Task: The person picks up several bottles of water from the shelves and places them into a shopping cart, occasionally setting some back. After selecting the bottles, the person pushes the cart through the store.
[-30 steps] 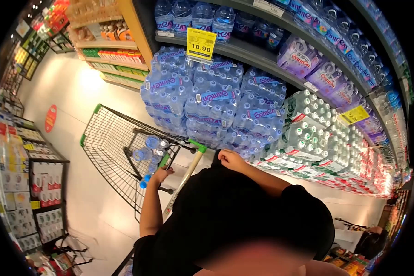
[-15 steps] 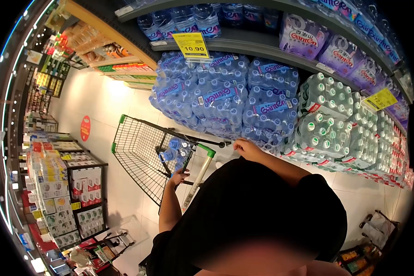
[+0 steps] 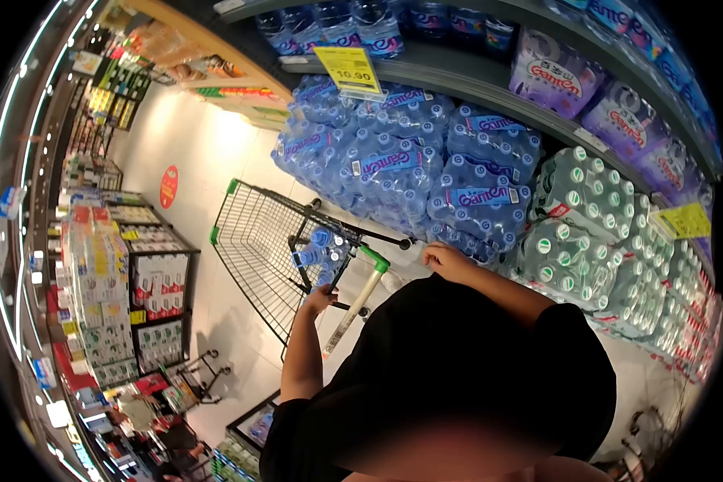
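A wire shopping cart (image 3: 253,253) with green corners and a pale handle (image 3: 353,312) stands in front of me. Several clear bottles with blue caps (image 3: 320,247) lie in its raised rear section. My left hand (image 3: 321,299) is at the near edge of that section, fingers curled by a dark bar just below the bottles; what they grip is hard to make out. Beyond the green end of the handle, my right hand (image 3: 446,262) is loosely closed, with nothing visible in it. It is nearest the stacked blue-capped water packs (image 3: 394,173).
Green-capped bottle packs (image 3: 570,257) are stacked on the right. Shelves above hold purple packs (image 3: 554,72) and a yellow price sign (image 3: 348,71). A display of boxed goods (image 3: 100,293) stands left, across the tiled floor (image 3: 241,153).
The view has turned slightly, so shelves and cart appear farther right. Both hands keep nearly the same places by the cart and the water packs.
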Demonstrator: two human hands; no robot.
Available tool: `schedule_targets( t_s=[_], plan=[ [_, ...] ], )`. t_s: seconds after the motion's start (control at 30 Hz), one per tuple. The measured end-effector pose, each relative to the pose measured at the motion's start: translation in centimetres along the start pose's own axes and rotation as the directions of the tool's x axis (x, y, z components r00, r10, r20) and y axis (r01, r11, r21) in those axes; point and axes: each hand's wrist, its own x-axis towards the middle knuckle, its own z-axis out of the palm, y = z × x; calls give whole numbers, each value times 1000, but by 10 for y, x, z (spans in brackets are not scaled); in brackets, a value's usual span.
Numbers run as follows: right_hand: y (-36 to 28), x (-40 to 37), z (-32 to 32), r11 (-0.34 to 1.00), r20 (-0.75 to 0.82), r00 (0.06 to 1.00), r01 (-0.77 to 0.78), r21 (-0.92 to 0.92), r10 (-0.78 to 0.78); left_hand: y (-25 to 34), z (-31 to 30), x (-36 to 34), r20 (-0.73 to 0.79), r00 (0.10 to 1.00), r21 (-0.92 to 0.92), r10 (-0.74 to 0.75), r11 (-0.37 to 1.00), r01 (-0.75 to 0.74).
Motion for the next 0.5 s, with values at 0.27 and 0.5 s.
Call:
schedule_targets(
  t_s=[0.27,0.5],
  plan=[
    [4,11,-12,995,163,983,94,-34,-88,50,63,-38,-525,849,443,56,870,216],
    [-11,18,-20,994,241,966,103,-32,-92,86,94,-53,-730,683,400,26,827,396]
  ],
)
